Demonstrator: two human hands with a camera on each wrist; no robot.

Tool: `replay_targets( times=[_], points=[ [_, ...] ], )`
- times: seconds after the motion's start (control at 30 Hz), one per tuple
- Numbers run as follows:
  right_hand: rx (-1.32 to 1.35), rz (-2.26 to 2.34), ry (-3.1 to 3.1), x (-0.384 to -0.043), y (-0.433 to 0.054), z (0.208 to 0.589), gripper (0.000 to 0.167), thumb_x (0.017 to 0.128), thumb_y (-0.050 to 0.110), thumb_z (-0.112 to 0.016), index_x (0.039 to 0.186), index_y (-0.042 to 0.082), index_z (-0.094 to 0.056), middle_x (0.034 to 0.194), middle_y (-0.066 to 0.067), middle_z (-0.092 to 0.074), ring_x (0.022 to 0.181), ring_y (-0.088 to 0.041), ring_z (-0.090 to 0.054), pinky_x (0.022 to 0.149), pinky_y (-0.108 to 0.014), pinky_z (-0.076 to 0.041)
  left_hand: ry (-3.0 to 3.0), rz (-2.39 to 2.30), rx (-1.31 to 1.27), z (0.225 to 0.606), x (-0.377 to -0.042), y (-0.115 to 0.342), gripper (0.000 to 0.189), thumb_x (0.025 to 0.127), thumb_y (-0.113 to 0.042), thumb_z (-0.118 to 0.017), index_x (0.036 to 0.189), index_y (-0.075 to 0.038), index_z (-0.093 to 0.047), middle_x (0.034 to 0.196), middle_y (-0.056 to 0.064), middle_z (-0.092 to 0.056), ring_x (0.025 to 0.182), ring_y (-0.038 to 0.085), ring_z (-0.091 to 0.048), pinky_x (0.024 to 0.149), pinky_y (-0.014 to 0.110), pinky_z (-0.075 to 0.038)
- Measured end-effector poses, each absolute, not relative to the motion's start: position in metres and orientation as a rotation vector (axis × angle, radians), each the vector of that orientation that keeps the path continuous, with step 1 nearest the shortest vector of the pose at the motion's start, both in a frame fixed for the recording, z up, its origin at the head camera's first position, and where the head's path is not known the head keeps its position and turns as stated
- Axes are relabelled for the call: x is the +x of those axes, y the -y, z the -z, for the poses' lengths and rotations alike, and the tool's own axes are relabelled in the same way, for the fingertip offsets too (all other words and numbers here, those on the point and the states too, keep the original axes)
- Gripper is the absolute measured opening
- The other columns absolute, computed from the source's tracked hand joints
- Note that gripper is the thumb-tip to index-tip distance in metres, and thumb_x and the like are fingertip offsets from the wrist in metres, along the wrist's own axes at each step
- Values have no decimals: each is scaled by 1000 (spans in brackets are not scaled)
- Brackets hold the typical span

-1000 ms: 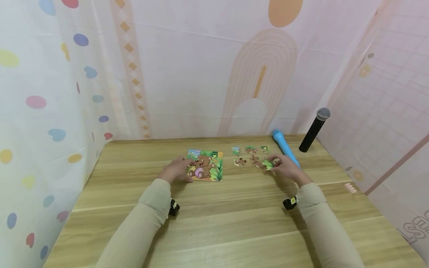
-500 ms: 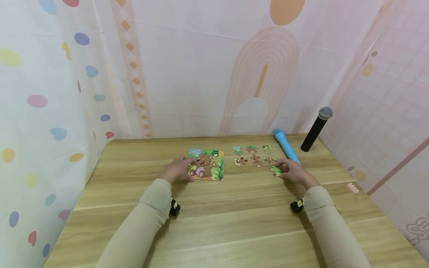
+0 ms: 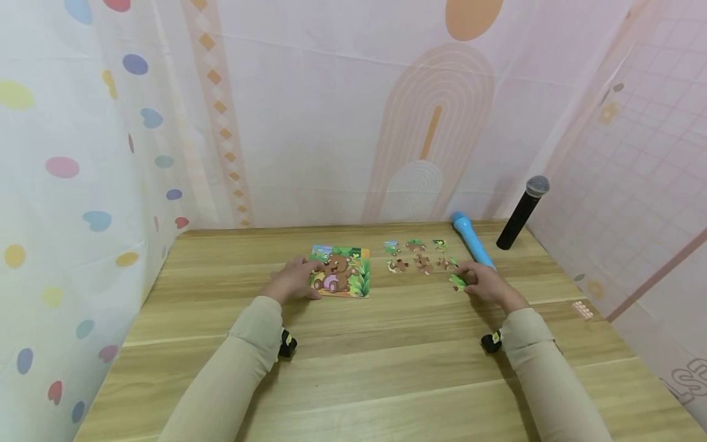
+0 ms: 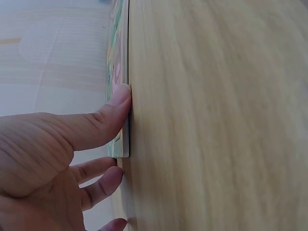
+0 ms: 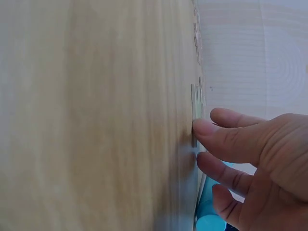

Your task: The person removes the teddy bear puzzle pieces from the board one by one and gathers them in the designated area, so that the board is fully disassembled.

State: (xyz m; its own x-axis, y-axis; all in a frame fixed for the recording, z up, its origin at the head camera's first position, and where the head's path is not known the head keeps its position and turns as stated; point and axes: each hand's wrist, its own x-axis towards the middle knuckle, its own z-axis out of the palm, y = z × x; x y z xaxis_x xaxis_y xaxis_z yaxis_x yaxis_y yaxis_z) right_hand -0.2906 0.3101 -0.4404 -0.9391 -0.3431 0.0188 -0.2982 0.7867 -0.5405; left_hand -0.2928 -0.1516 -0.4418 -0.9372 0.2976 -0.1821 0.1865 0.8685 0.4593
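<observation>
A square jigsaw puzzle board (image 3: 345, 276) with a brown bear picture lies flat on the table. My left hand (image 3: 293, 279) holds its left side, thumb on the near edge in the left wrist view; part of the index finger is hidden there. To the right, loose puzzle pieces (image 3: 416, 245) lie spread in two rows. Nearer to me, a green puzzle piece (image 3: 457, 282) lies at the fingertips of my right hand (image 3: 483, 283), which pinches it between thumb and index finger. In the right wrist view that piece (image 5: 194, 103) appears edge-on at table level.
Behind the right hand lies a blue microphone (image 3: 472, 239). A black microphone (image 3: 519, 215) stands near the back right corner. A small pink studded block (image 3: 582, 310) sits by the right edge of the wooden table (image 3: 353, 380). Patterned curtains (image 3: 309, 123) hang behind.
My right hand has drawn the green piece right and toward me, away from the other pieces, then moved only slightly over the last half second. The left hand stays on the board.
</observation>
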Motion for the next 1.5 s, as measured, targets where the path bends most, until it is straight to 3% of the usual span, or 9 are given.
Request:
replay_targets(
  times=[0.63,0.87,1.0,1.13,1.37,1.5],
  points=[
    [-544,795,-2902,-288,-310,438,40,85,-14,-72,123,-7,-63,122,-26,-63,84,-25,-57,75,-40,-51,-2796,-654,373,442,-290,152,63,88,-24,-82,144,-17,-55,145,22,-41,136,46,-40,102,79,-24],
    [-522,828,-2905,-292,-298,423,44,93,-9,-64,135,-11,-53,132,-31,-56,82,-25,-55,66,-35,-48,-2783,-688,378,445,-289,153,63,89,-24,-80,146,-18,-53,145,22,-40,136,45,-39,105,78,-19],
    [-593,838,-2902,-300,-267,411,46,96,-1,-65,140,-8,-52,133,-29,-57,89,-29,-62,67,-37,-52,-2795,-689,389,446,-290,154,64,89,-24,-80,146,-18,-53,146,22,-40,135,45,-39,105,75,-22],
    [-762,847,-2832,-309,-221,408,46,94,-1,-68,138,-5,-56,133,-26,-60,99,-35,-66,77,-41,-56,-2802,-688,407,446,-291,155,63,89,-24,-80,146,-16,-53,148,22,-39,136,46,-38,104,76,-22],
    [-903,759,-2623,-307,-131,418,52,93,3,-72,141,-3,-54,136,-19,-59,101,-27,-63,86,-37,-55,-2796,-687,412,450,-292,154,64,90,-23,-79,147,-16,-51,149,22,-37,137,46,-36,102,70,-26],
    [-927,644,-2556,-301,-96,425,67,92,8,-74,150,-2,-42,149,-20,-48,129,-34,-53,109,-46,-44,-2791,-679,425,449,-290,155,64,91,-24,-78,148,-15,-50,149,23,-37,135,46,-38,101,69,-28]
  ],
)
